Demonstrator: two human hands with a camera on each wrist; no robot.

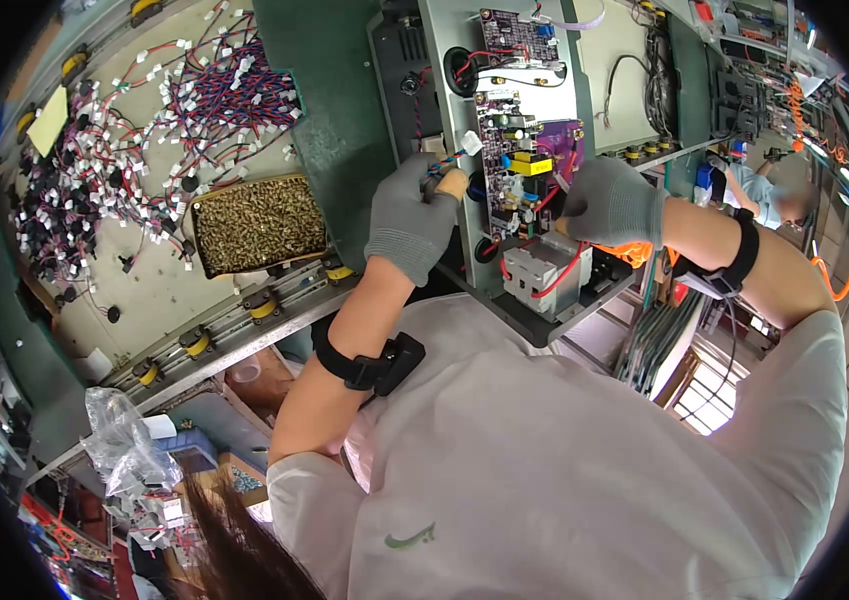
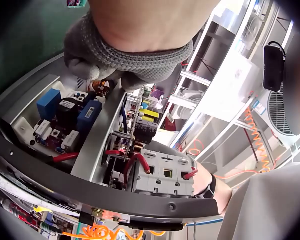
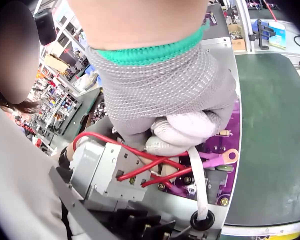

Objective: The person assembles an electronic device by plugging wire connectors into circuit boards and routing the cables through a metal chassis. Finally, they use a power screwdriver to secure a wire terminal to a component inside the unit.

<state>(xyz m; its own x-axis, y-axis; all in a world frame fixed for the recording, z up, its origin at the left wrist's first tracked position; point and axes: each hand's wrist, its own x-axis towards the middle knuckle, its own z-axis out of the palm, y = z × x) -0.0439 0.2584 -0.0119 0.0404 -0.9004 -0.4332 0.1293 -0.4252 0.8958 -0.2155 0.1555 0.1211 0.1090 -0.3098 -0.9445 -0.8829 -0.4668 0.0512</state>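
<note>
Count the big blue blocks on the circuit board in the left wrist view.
2: one blue block left of the black component, the second block to its right. The left hand may hide more.

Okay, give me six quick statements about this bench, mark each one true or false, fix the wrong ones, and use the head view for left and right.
1. The left hand holds twisted wires ending in a white plug. True.
2. The metal parts lie right of the circuit board. False: they lie left of it.
3. Red wires run into the grey block. True.
4. The yellow part lies among the loose cables. False: it sits on the circuit board.
5. The loose cables lie left of the circuit board. True.
6. The gloves are bright red. False: they are grey.
</note>
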